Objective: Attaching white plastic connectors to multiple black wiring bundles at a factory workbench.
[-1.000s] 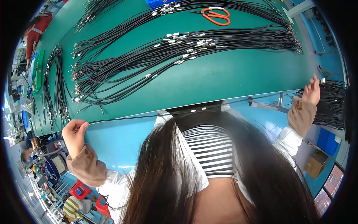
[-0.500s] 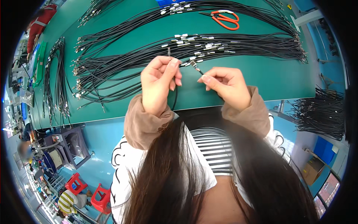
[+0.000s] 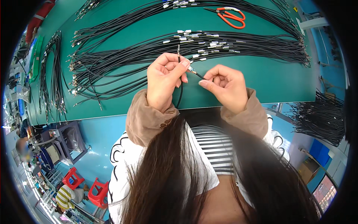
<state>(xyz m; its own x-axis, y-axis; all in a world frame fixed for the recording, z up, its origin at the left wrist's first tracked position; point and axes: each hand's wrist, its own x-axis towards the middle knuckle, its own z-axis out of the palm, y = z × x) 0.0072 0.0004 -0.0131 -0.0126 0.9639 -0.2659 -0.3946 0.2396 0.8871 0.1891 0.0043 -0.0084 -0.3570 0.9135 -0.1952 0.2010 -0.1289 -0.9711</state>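
My left hand [image 3: 164, 80] is closed around a thin black cable [image 3: 180, 93] that loops down toward the table's front edge, with one end sticking up above my fingers. My right hand [image 3: 223, 85] pinches the same cable's other end near its small metal connector [image 3: 191, 69]. Both hands meet over the green table [image 3: 261, 74], just in front of a long spread of black cables with metal ends [image 3: 194, 43].
Orange-handled scissors [image 3: 232, 16] lie at the far side of the table. More cable bundles lie at the left [image 3: 50, 74] and hang at the right [image 3: 322, 117]. Red stools [image 3: 87, 184] and a grey cart [image 3: 65, 143] stand on the blue floor at lower left.
A second ago my hands were spread wide at both sides of the table. They came together over it holding a cable, and now sit slightly lower with the connector between them.
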